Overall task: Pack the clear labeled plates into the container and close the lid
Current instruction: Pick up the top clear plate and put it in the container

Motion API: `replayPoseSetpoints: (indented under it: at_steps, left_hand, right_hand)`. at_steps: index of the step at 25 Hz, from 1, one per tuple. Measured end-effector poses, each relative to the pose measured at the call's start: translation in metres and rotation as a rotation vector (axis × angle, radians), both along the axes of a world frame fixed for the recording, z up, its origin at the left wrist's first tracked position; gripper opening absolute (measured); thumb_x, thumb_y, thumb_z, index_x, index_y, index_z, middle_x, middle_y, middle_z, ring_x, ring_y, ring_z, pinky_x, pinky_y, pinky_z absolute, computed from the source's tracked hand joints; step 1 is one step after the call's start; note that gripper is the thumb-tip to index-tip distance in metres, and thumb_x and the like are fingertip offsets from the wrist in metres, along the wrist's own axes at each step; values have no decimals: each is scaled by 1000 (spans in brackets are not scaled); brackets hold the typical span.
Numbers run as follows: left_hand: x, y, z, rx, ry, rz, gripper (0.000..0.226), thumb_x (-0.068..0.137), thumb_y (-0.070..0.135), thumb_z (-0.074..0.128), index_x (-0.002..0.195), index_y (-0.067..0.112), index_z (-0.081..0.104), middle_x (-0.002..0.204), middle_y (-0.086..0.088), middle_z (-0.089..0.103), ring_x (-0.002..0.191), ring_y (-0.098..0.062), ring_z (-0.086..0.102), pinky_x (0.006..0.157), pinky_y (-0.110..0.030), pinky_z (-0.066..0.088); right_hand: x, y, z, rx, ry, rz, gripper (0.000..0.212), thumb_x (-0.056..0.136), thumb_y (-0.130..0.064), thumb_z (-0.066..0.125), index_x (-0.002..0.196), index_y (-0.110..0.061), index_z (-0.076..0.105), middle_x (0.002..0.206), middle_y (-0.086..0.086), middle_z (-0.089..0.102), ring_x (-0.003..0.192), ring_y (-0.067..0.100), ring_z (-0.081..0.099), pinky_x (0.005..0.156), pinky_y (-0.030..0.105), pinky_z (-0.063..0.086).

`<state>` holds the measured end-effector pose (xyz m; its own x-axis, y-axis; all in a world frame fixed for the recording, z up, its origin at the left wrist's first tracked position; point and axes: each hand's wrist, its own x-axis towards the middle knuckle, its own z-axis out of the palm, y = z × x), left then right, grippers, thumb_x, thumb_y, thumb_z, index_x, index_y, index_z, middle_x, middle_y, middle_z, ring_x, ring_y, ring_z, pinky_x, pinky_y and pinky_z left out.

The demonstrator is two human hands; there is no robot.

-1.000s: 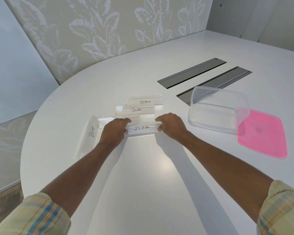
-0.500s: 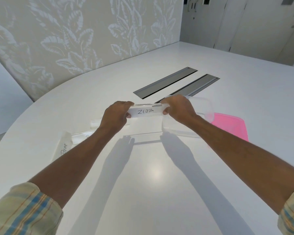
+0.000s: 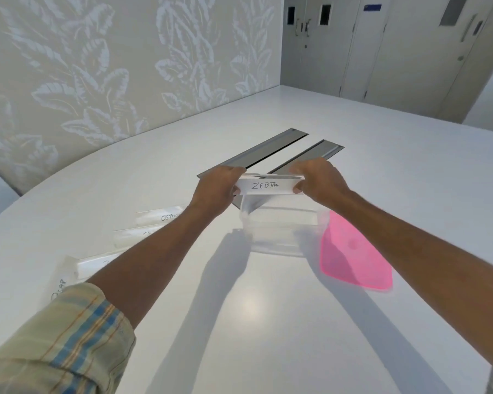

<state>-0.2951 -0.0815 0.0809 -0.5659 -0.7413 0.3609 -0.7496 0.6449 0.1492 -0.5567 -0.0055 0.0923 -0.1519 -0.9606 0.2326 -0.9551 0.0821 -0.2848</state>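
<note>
I hold the clear plate labeled ZEBRA (image 3: 268, 186) by its two ends, my left hand (image 3: 215, 189) on the left end and my right hand (image 3: 316, 180) on the right end. It hangs above the far part of the clear plastic container (image 3: 279, 231), which stands open on the white table. The pink lid (image 3: 350, 251) lies flat just right of the container. Other clear plates stay on the table to the left: OSTRICH (image 3: 160, 217), one (image 3: 131, 236) with its label hidden by my forearm, and a third (image 3: 64, 275) near my left sleeve.
Two grey metal cable slots (image 3: 268, 150) are set into the white table (image 3: 268, 322) beyond the container. A leaf-patterned wall runs along the table's far left side, and closed doors stand at the far right.
Both hands lifted the ZEBRA plate off the table and carried it to the right, from the group of plates to above the container. The other plates stayed put.
</note>
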Motion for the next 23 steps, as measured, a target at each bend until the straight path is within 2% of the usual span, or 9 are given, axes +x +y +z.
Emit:
replayPoseSetpoints:
  at_steps: [2, 4, 8, 10, 12, 14, 17, 23]
  left_hand:
    - [-18, -5, -8, 21, -31, -7, 46, 90, -1, 65, 133, 14, 69, 121, -11, 75, 116, -36, 66, 79, -44, 57]
    - [-32, -9, -18, 53, -69, -10, 47, 87, -5, 61, 128, 15, 70, 110, -6, 79, 111, -34, 68, 78, -44, 58]
    - [-50, -19, -36, 86, -154, -27, 53, 90, -2, 61, 138, 18, 68, 105, -4, 83, 112, -35, 64, 84, -45, 57]
    - [-58, -26, -43, 76, -211, -19, 47, 91, 4, 67, 137, 17, 69, 107, -9, 82, 116, -38, 63, 98, -45, 54]
    - [-65, -33, -49, 89, -251, -30, 42, 90, 6, 74, 131, 17, 73, 102, -9, 82, 116, -36, 66, 124, -46, 33]
    - [-71, -40, -53, 107, -313, -46, 40, 88, 7, 77, 126, 18, 73, 99, -5, 82, 113, -32, 69, 133, -49, 15]
    - [-81, -47, -58, 146, -391, -55, 41, 88, 13, 81, 127, 20, 72, 107, -2, 81, 118, -29, 68, 132, -58, 10]
    - [-98, -56, -67, 248, -503, -64, 54, 86, 23, 86, 136, 22, 66, 134, 0, 73, 138, -24, 57, 132, -59, 6]
  right_hand:
    - [-14, -3, -7, 54, 24, 1, 46, 80, -10, 84, 123, -19, 74, 119, 9, 76, 114, 34, 67, 87, 42, 56]
    - [-29, -8, -16, 100, 63, 2, 52, 80, -13, 86, 129, -22, 73, 125, 7, 75, 118, 33, 66, 90, 38, 53]
    - [-46, -20, -32, 172, 217, 50, 51, 81, -22, 87, 130, -23, 72, 129, 1, 74, 122, 28, 65, 98, 35, 44]
    - [-50, -25, -38, 190, 278, 73, 51, 80, -29, 88, 128, -26, 73, 129, -3, 75, 122, 24, 66, 101, 35, 39]
    - [-52, -29, -46, 226, 317, 83, 52, 78, -36, 89, 127, -29, 72, 127, -6, 75, 121, 22, 64, 105, 37, 35]
    - [-56, -32, -56, 262, 315, 91, 52, 76, -35, 90, 124, -28, 72, 124, -7, 75, 121, 20, 63, 114, 41, 27]
    - [-61, -35, -71, 294, 291, 92, 51, 74, -32, 91, 121, -28, 72, 118, -7, 75, 115, 19, 67, 121, 46, 16]
    - [-60, -40, -82, 360, 341, 88, 34, 73, -27, 89, 104, -26, 74, 98, -5, 74, 98, 23, 72, 122, 51, 13]
